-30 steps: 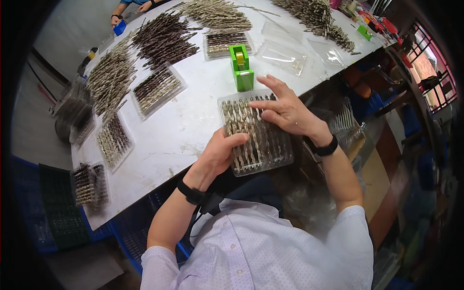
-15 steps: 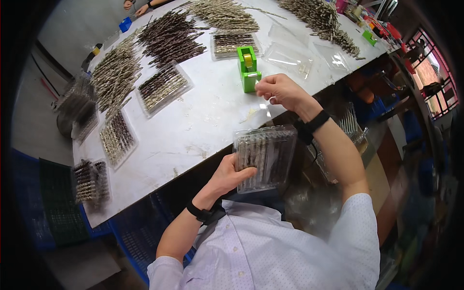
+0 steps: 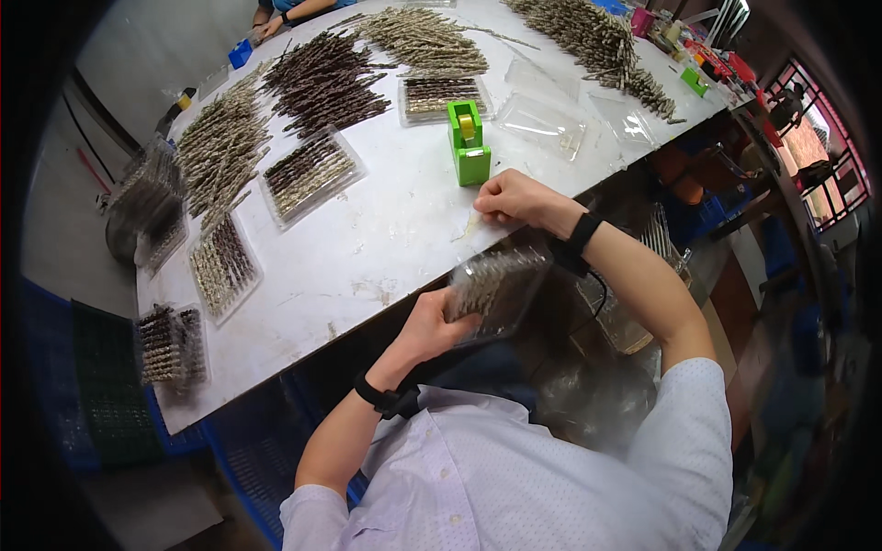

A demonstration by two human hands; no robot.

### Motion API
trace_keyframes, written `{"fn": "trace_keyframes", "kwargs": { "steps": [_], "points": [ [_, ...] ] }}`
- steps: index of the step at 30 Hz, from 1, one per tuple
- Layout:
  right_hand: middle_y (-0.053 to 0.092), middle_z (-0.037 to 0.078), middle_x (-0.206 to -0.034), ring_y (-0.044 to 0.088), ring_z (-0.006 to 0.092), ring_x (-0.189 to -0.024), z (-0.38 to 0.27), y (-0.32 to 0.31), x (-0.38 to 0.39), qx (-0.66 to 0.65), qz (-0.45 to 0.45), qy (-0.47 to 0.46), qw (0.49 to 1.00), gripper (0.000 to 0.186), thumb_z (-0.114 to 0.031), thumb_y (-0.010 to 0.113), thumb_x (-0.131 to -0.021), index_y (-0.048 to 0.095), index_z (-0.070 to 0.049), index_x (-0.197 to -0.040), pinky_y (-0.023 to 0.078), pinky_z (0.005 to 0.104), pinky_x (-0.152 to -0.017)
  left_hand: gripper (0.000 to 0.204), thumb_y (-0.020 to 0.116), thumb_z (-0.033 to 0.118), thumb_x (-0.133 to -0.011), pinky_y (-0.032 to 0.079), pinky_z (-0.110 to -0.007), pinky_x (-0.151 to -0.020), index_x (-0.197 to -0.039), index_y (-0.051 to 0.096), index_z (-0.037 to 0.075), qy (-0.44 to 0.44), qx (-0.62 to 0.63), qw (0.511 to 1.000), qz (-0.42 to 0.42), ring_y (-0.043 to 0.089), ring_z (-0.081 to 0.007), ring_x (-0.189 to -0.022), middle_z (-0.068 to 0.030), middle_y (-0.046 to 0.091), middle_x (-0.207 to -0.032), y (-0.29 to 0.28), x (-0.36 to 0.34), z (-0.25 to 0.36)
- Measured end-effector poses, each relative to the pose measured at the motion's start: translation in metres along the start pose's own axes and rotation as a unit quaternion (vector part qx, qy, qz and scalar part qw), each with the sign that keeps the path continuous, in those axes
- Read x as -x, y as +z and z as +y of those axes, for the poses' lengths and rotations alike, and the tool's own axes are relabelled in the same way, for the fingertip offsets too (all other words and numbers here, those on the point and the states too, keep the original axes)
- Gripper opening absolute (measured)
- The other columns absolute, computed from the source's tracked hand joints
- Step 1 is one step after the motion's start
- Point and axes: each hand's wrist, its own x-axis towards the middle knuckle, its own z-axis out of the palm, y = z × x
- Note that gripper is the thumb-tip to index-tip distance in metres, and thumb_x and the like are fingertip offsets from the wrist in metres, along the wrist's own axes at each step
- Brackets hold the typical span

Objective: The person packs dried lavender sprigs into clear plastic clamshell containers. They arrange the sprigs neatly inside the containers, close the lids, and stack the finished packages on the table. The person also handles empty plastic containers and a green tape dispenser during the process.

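My left hand grips a clear plastic box by its left side, thumb across the top. Inside the box lie light and dark twisted sticks, blurred by motion; it is tilted just off the table's near edge. Above it, at that edge, my right hand is closed with fingertips pinched. Whatever those fingers hold is hidden or too small to tell. Just beyond them stands a green tape dispenser with a yellowish roll. A pale yellow patch marks the white tabletop beside my right fingers.
Piles of dark sticks and pale sticks lie across the back. Filled boxes stand at left. Clear lids lie right of the dispenser. Another person's hand is at the far edge. Blue crates stand below.
My right hand has come down and slightly left, away from the dispenser; a clear strip showed by its fingers before. The box in my left hand has tilted.
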Motion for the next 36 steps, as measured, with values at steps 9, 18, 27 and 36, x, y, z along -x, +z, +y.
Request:
{"fn": "trace_keyframes", "kwargs": {
  "steps": [9,18,27,36],
  "points": [
    [0.060,-0.004,-0.070,0.052,0.0045,-0.067,-0.017,0.052,0.100,0.000,-0.226,-0.036,0.973,0.012,-0.012,0.066,-0.085,0.067,-0.001,-0.081,0.045,0.0225,-0.064,0.044,0.072,0.003,-0.056,0.049,-0.029,-0.055,-0.100,0.067,0.004,0.341,-0.273,0.899,0.033,0.055,-0.0200,-0.066,-0.0062,0.069,-0.100,-0.001,0.046,0.070],
    [0.058,0.011,-0.085,0.058,0.0231,-0.079,-0.010,0.082,0.110,0.257,-0.151,-0.179,0.938,0.021,-0.023,0.069,-0.079,0.064,-0.003,-0.083,0.047,0.0356,-0.070,0.025,0.065,0.011,-0.068,0.047,-0.025,-0.054,-0.092,0.066,0.006,0.427,-0.380,0.820,0.034,0.054,-0.0128,-0.064,-0.0035,0.066,-0.093,0.000,0.066,0.086],
    [0.050,0.018,-0.120,0.049,0.0324,-0.114,-0.018,0.090,0.114,0.281,-0.104,-0.248,0.921,0.042,-0.021,0.072,-0.076,0.056,-0.001,-0.109,0.042,0.0379,-0.098,0.021,0.065,0.012,-0.071,0.048,-0.023,-0.058,-0.091,0.065,0.005,0.434,-0.456,0.777,0.004,0.054,-0.0117,-0.066,-0.0029,0.064,-0.090,-0.006,0.078,0.093],
    [0.044,0.018,-0.135,0.042,0.0290,-0.129,-0.045,0.054,0.158,0.159,-0.196,-0.178,0.951,0.074,-0.020,0.076,-0.073,0.041,0.002,-0.134,0.039,0.0382,-0.105,0.023,0.064,0.012,-0.066,0.047,-0.023,-0.056,-0.089,0.065,0.006,0.402,-0.487,0.773,0.055,0.054,-0.0124,-0.065,-0.0033,0.063,-0.089,-0.033,0.083,0.091]
  ]
}}
